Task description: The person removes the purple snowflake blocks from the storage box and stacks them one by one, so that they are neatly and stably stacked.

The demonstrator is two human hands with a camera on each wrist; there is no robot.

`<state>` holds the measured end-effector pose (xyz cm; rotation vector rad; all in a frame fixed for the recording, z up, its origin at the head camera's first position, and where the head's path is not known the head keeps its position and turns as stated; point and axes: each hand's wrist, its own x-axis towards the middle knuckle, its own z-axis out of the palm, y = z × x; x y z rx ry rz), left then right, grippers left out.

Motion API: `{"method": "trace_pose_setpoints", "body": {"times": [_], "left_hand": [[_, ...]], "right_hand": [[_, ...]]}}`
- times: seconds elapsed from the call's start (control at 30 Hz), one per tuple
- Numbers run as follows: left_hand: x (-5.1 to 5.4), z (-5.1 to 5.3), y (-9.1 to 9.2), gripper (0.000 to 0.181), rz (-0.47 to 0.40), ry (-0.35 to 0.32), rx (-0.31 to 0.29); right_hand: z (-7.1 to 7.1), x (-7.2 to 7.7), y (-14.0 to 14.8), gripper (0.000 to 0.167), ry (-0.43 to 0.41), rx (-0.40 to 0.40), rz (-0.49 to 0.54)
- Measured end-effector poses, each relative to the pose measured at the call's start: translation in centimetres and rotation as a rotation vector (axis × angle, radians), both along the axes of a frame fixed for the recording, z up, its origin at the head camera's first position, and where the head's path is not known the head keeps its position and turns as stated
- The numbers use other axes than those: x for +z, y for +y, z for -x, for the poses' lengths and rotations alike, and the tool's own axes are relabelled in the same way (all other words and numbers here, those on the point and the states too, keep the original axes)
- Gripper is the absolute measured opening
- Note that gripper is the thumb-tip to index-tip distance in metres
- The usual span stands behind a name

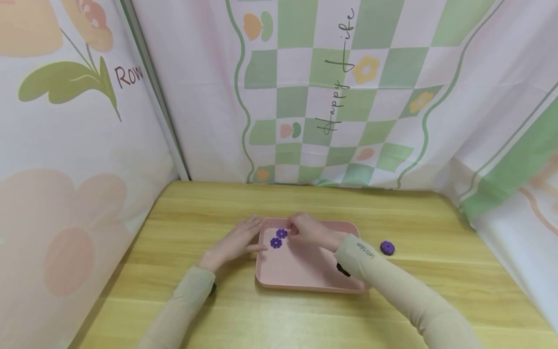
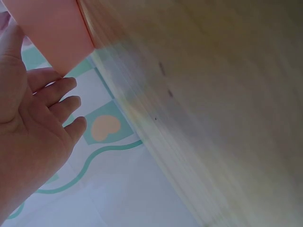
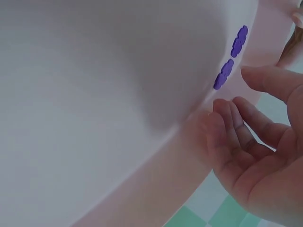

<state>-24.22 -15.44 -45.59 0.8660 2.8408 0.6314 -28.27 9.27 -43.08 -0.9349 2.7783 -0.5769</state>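
Observation:
A pink tray (image 1: 305, 275) lies on the wooden table, with two purple flower-shaped discs near its far left corner, one disc (image 1: 281, 233) just behind the other disc (image 1: 276, 243). My left hand (image 1: 233, 245) rests at the tray's left rim, fingers extended; the left wrist view has its fingertips against the tray's outer wall (image 2: 57, 28). Over the tray's far side, my right hand (image 1: 307, 230) is beside the farther disc. In the right wrist view its thumb and loosely bent fingers (image 3: 220, 137) stand apart, with nothing visible between them, close to the discs (image 3: 223, 74).
On the table (image 1: 436, 281), right of the tray, sits what looks like a small stack of purple discs (image 1: 387, 248). A checkered curtain (image 1: 331, 97) hangs along the far edge. Printed cloth (image 1: 65, 194) borders the left side, and another curtain (image 1: 514, 160) the right.

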Motion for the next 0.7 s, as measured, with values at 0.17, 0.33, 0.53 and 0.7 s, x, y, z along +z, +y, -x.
{"method": "trace_pose_setpoints", "body": {"times": [0.17,0.33,0.53,0.7], "left_hand": [[0.0,-0.1,0.0,0.081,-0.002,-0.007,0.0],[-0.2,0.0,0.0,0.081,-0.005,0.0,-0.004],[-0.2,0.1,-0.1,0.081,-0.006,-0.002,-0.006],[-0.2,0.1,-0.1,0.081,-0.01,0.003,-0.007]], "right_hand": [[-0.2,-0.2,-0.4,0.028,0.009,-0.014,-0.021],[-0.3,-0.6,-0.6,0.03,0.043,-0.011,-0.029],[-0.4,-1.0,-0.9,0.023,0.099,0.004,-0.056],[-0.6,-1.2,-1.2,0.022,0.156,0.032,-0.077]]}}
